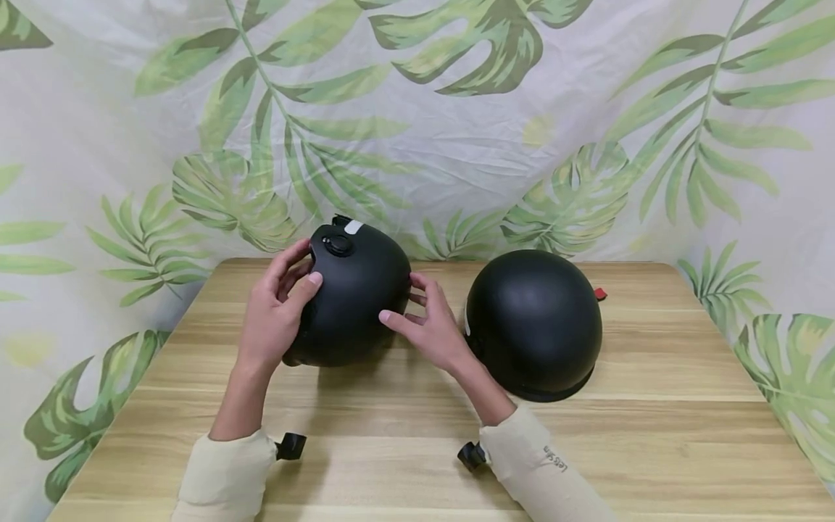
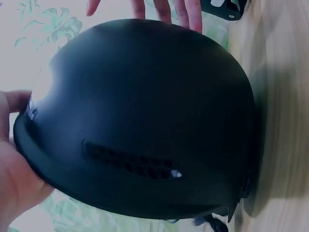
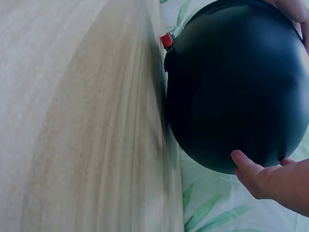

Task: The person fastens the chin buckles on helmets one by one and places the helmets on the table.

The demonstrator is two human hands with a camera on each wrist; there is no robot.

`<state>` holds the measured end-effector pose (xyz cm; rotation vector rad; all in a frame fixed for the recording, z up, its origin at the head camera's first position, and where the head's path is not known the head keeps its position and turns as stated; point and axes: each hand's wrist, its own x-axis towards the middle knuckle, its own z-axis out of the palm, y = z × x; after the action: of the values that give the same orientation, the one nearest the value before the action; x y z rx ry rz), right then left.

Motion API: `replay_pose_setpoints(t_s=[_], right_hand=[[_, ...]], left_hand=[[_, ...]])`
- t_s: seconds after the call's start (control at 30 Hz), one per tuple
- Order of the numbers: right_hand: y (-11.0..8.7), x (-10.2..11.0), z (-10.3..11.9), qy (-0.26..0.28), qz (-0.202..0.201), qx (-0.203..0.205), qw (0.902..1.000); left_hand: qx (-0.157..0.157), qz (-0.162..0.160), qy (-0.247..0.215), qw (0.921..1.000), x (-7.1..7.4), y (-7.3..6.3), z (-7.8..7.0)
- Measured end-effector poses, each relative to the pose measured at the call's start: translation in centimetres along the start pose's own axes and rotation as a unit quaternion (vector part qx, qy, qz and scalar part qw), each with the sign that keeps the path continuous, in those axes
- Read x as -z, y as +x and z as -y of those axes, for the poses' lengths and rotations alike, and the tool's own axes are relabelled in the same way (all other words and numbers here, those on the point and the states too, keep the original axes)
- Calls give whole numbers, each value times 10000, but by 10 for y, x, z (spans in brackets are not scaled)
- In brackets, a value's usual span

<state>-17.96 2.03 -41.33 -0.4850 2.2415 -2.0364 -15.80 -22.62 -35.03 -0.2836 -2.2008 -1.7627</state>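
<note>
A matte black helmet is tilted with its rim toward the left; a round black knob and a pale sticker show on it in the head view. My left hand grips this helmet by its rim, thumb on the outside. On the crown side, my right hand touches the shell with thumb and fingers fairly straight. A slotted vent shows in the left wrist view. In the right wrist view a red buckle pokes out near the table. Whether the helmet touches the tabletop, I cannot tell.
A second black helmet stands dome up to the right, close to my right forearm. A red tab sticks out behind it. Both rest over a wood-grain table, with a leaf-print cloth hanging behind.
</note>
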Motion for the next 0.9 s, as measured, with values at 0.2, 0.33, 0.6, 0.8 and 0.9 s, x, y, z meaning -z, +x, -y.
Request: replay_pose_setpoints(t_s=[0.2, 0.33, 0.6, 0.8, 0.9], right_hand=[[-1, -2, 1, -252, -51, -86, 9996], [-1, -1, 4, -496, -241, -76, 9985], [-1, 2, 6, -654, -458, 48, 9968], [-1, 3, 2, -689, -542, 146, 9960], [-1, 5, 3, -702, -584, 206, 9956]], left_hand=[[-145, 39, -265, 9995, -6, -1, 1], [-246, 135, -158, 9995, -7, -2, -1], [-563, 412, 49, 9976, -10, -5, -3], [-796, 567, 160, 9951, -16, -8, -1], [-879, 740, 243, 9931, -20, -9, 0]])
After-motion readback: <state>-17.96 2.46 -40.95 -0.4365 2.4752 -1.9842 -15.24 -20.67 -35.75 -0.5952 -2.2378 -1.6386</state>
